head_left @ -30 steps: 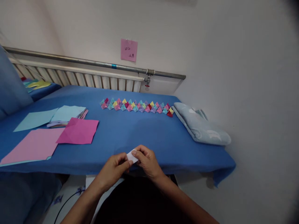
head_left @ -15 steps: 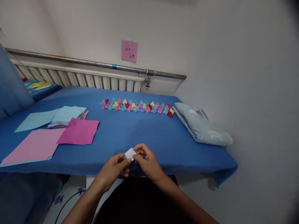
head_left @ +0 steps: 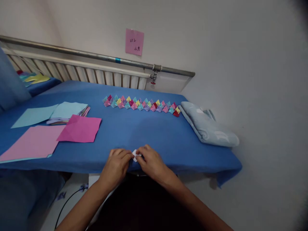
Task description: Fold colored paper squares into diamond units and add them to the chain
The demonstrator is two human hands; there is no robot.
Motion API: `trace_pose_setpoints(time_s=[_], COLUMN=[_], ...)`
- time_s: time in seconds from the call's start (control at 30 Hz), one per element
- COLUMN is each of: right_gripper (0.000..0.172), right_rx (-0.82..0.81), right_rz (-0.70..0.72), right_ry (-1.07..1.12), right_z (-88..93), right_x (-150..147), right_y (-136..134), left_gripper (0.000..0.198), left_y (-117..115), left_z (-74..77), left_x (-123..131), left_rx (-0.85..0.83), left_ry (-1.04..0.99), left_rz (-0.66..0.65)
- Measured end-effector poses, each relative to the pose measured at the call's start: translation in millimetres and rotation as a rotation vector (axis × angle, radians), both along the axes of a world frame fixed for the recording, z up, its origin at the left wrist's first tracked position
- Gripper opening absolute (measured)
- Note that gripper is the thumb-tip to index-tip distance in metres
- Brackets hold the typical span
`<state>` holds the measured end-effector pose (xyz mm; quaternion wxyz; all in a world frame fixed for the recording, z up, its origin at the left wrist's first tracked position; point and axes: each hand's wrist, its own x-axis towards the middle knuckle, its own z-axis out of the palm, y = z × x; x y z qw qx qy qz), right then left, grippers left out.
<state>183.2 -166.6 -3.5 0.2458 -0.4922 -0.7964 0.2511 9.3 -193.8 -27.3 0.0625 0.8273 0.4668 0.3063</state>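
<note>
My left hand point(head_left: 115, 163), fingers drawn together, holds the left side of the white paper point(head_left: 134, 156); my right hand point(head_left: 152, 161) pinches its right side between thumb and forefinger. The paper sits at the near edge of the blue cloth point(head_left: 154, 136); contact with the cloth cannot be confirmed. Status: at the far side, a row of folded units point(head_left: 141, 107) looks done. The white paper appears partly folded. At left, the magenta sheet point(head_left: 81, 129), pink sheet point(head_left: 33, 141) and light-blue sheets point(head_left: 69, 110) lie spread flat.

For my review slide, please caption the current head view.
Left hand and right hand hold a small white paper near the edge of a blue cloth.
</note>
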Motion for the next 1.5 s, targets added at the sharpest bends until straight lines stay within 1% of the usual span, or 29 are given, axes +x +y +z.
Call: trace_pose_setpoints(time_s=[0.07, 0.17, 0.23, 0.33, 0.57, 0.83, 1.07, 1.23, 1.37, 1.5], right_gripper=[0.016, 0.02, 0.022, 0.021, 0.019, 0.022, 0.019, 0.017, 0.015, 0.013], right_rx=[0.062, 0.106, 0.128, 0.145, 0.152, 0.274, 0.274, 0.272, 0.318, 0.325], right_rz=[0.023, 0.084, 0.116, 0.125, 0.178, 0.224, 0.197, 0.138, 0.129, 0.109], right_ry=[0.017, 0.047, 0.02, -0.004, -0.008, -0.085, -0.109, -0.117, -0.123, -0.107], right_z=[1.2, -1.7, -4.6, -7.7, -11.7, -18.8, -19.0, -18.2, -20.7, -21.4], right_x=[5.0, 10.2, 11.5, 12.3, 16.1, 20.1, 19.5, 21.2, 21.6, 19.3], right_y=[-4.3, -9.3, -10.5, -9.0, -3.5, -2.9, -1.8, -3.9, -3.1, -0.3], left_gripper=[0.03, 0.025, 0.021, 0.017, 0.014, 0.015, 0.017, 0.019, 0.021, 0.022], left_y=[-0.3, -0.5, -0.2, 1.2, 4.2, 4.7, 8.4, 9.0, 9.9, 8.8], left_z=[0.3, 3.6, 6.0, 7.6, 4.0, -0.4, -0.7, -6.4, -10.9, -11.3], left_x=[-0.1, 0.0, 0.3, 0.1, -1.3, -0.8, 2.7, 3.6, 4.4, 7.3], left_rx=[0.006, -0.002, -0.003, 0.006, 0.008, 0.029, 0.04, 0.066, 0.039, 0.007], left_ry=[0.014, 0.047, 0.06, 0.064, 0.077, 0.11, 0.115, 0.075, 0.048, 0.052], left_rz=[-0.003, -0.007, -0.014, -0.021, -0.016, -0.006, 0.019, 0.056, 0.089, 0.146])
